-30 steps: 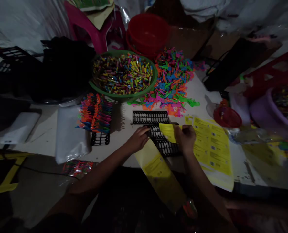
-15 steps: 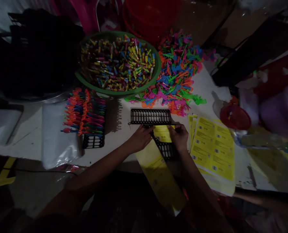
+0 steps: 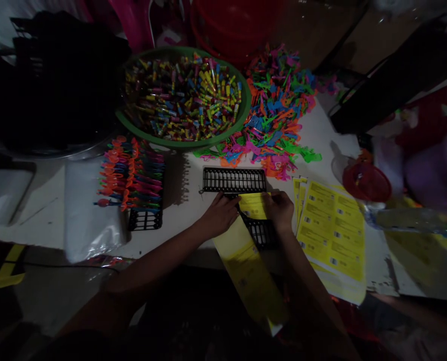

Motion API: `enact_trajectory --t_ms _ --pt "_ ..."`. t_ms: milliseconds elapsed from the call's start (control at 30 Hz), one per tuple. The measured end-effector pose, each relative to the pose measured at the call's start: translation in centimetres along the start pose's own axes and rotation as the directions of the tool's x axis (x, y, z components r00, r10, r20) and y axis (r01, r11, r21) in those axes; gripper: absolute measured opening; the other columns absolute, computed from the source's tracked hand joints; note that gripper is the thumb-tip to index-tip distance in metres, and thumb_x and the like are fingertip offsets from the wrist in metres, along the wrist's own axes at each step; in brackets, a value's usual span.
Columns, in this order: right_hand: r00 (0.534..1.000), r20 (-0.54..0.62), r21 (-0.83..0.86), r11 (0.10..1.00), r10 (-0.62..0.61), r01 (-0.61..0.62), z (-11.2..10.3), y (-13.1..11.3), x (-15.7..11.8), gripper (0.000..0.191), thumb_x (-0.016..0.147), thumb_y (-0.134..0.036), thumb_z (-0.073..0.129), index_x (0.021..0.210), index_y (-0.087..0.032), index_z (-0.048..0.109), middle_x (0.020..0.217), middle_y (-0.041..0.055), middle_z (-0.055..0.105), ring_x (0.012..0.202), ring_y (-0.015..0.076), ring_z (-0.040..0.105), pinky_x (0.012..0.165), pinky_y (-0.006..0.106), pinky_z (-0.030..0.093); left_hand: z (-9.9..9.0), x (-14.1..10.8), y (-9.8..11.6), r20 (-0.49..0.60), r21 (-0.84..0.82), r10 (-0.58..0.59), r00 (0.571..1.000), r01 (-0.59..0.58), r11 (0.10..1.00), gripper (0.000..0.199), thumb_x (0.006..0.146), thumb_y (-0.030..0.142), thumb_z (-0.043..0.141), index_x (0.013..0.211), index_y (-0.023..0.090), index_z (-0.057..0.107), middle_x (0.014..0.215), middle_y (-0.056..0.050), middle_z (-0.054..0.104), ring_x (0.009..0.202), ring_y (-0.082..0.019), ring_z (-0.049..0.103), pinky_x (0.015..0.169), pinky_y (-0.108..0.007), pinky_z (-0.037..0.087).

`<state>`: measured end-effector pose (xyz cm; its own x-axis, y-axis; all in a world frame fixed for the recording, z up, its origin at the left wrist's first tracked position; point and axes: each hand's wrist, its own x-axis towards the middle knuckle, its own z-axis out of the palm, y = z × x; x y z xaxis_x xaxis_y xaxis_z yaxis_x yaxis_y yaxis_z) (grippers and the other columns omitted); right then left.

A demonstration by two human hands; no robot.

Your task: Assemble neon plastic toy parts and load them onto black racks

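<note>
Between my two hands a small yellow label (image 3: pixel 254 206) lies across a black plastic rack (image 3: pixel 261 233). My left hand (image 3: pixel 220 215) pinches the label's left end, and a long yellow sticker strip (image 3: pixel 246 273) hangs from below it toward my lap. At the label's right end, my right hand (image 3: pixel 281 209) grips it between thumb and fingers. Just beyond them lies another black rack (image 3: pixel 234 180) with a row of slots. Yellow label sheets (image 3: pixel 330 225) rest to the right of my right hand.
A green basin (image 3: pixel 151 133) full of small colourful tubes stands behind, beside a heap of bright plastic pieces (image 3: pixel 276 115). Clear plastic bags (image 3: pixel 91 220) and a rack of orange-topped pieces (image 3: pixel 131 173) are at left. A red lid (image 3: pixel 366 182) sits at right.
The fingers of my right hand have shifted slightly on the label's right end. My left hand has barely moved. At the lower right, another person's arm has moved a little to the right.
</note>
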<state>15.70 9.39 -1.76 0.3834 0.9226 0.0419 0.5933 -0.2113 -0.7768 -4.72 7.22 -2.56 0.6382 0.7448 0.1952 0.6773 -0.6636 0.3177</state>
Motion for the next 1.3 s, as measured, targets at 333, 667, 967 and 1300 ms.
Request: enact_trajectory --t_ms 333,667,967,1300 --pt "0.998 0.058 -0.380 0.924 -0.011 0.032 0.0 -0.4 0.7 0.030 0.078 -0.042 0.044 0.075 -0.017 0.061 0.075 0.0089 0.066 0.066 0.0187 0.056 0.062 0.028 0.037 0.0 -0.1 0.2 -0.039 0.065 -0.002 0.999 0.005 0.998 0.028 0.089 0.026 0.035 0.083 0.017 0.061 0.128 -0.003 0.051 0.094 -0.020 0.050 0.103 -0.050 0.027" --pt "0.998 0.067 -0.411 0.911 -0.011 0.038 0.1 0.0 0.7 0.031 0.079 -0.043 0.044 0.074 -0.017 0.060 0.073 0.0078 0.065 0.065 0.0181 0.055 0.062 0.028 0.036 -0.2 -0.1 0.4 -0.039 0.095 -0.011 0.999 0.014 0.995 0.028 0.089 0.026 0.036 0.086 0.016 0.062 0.128 -0.004 0.052 0.091 -0.020 0.051 0.103 -0.049 0.029" --pt "0.993 0.072 -0.511 0.851 -0.097 0.120 0.4 0.3 1.1 0.028 0.081 -0.038 0.044 0.081 -0.014 0.058 0.080 0.0116 0.062 0.073 0.0222 0.055 0.068 0.033 0.041 0.1 -0.1 0.3 -0.049 0.023 -0.021 0.999 0.022 0.999 0.026 0.088 0.025 0.039 0.086 0.016 0.063 0.127 -0.005 0.052 0.093 -0.021 0.050 0.102 -0.051 0.027" --pt "0.502 0.656 -0.192 0.518 -0.564 0.833 -1.0 0.9 -3.4 0.037 0.083 -0.027 0.048 0.119 -0.022 0.053 0.135 0.0084 0.043 0.130 0.0259 0.028 0.105 0.050 0.021 0.6 -0.3 0.2 -0.057 -0.065 -0.058 0.997 0.055 0.996 0.025 0.087 0.025 0.039 0.083 0.018 0.062 0.129 -0.005 0.050 0.096 -0.023 0.047 0.101 -0.059 0.020"
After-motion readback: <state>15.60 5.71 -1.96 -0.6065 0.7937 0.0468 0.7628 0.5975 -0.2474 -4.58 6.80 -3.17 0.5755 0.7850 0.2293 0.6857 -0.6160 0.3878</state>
